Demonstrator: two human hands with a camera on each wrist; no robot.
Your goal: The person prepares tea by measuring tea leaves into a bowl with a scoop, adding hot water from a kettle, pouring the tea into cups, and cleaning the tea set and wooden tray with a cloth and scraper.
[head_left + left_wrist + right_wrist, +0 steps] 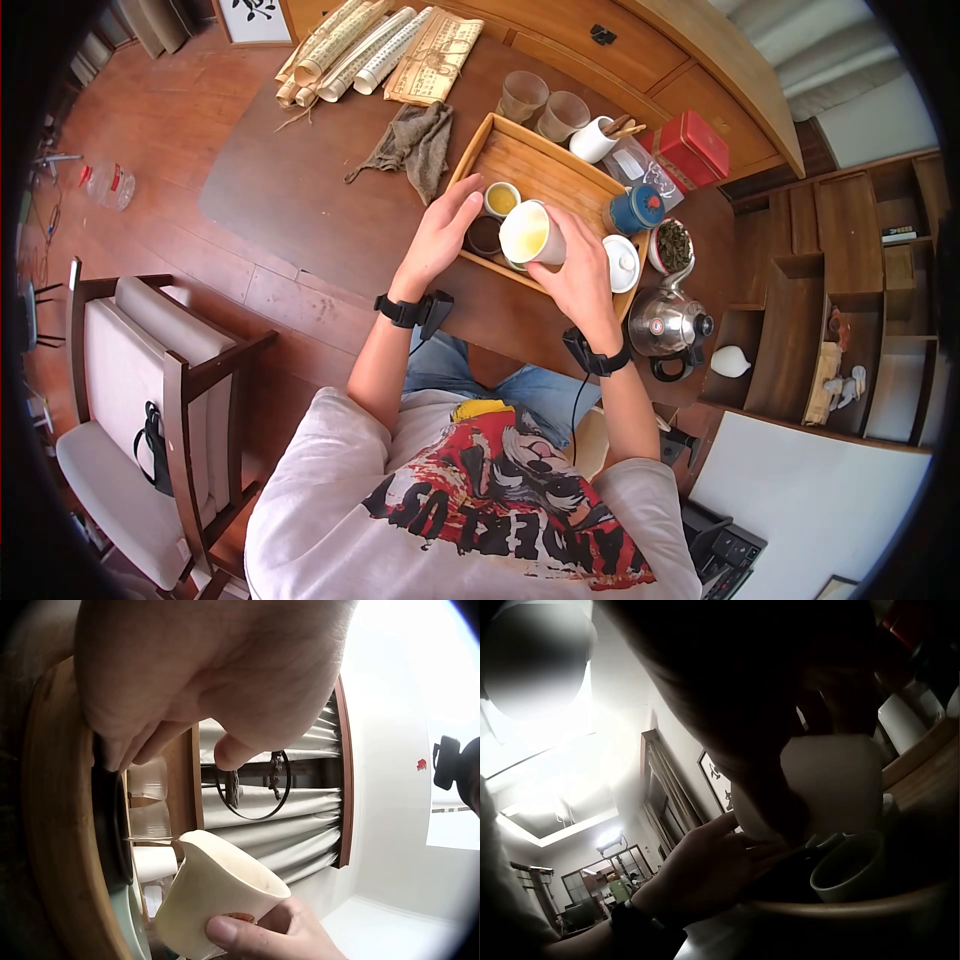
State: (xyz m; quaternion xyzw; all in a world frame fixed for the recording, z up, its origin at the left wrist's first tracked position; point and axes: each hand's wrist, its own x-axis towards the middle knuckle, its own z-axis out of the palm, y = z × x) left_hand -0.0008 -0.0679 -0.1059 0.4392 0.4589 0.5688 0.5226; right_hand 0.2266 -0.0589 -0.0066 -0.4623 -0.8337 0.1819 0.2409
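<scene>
Tray: wooden tray (540, 160) on the table (320, 190), taken as reference point for all places below.
Pitcher: white pitcher (217, 889) over the tray's near edge, tilted with its spout low toward the tray's left end; pale yellow liquid inside.
Tea cup: pale cup (502, 213) in the tray's left part, holding yellow liquid.
Dark cup: dark cup (484, 236) in the tray, just nearer the person than the tea cup; contents cannot be told.
Leaf dish: white dish (655, 252) just right of the tray, holding dark leaves.
Tool holder: white holder (590, 143) beyond the tray's far edge, with wooden tools standing in it.
Glasses: two glasses (523, 98) beyond the tray's far edge, near the tool holder.
Kettle: steel kettle (660, 322) right of the tray's near corner; inside not visible.
Right hand: right hand (580, 270) grips the pitcher, thumb against its wall, above the tray.
Left hand: left hand (437, 240) at the tray's left end, fingers extended, holding nothing; contact with the dark cup cannot be told.
Hard to see: a thin pale streak runs from the spout toward the tray, too fine to confirm as liquid; another cup under the pitcher is mostly covered; the right wrist view is very dark.
</scene>
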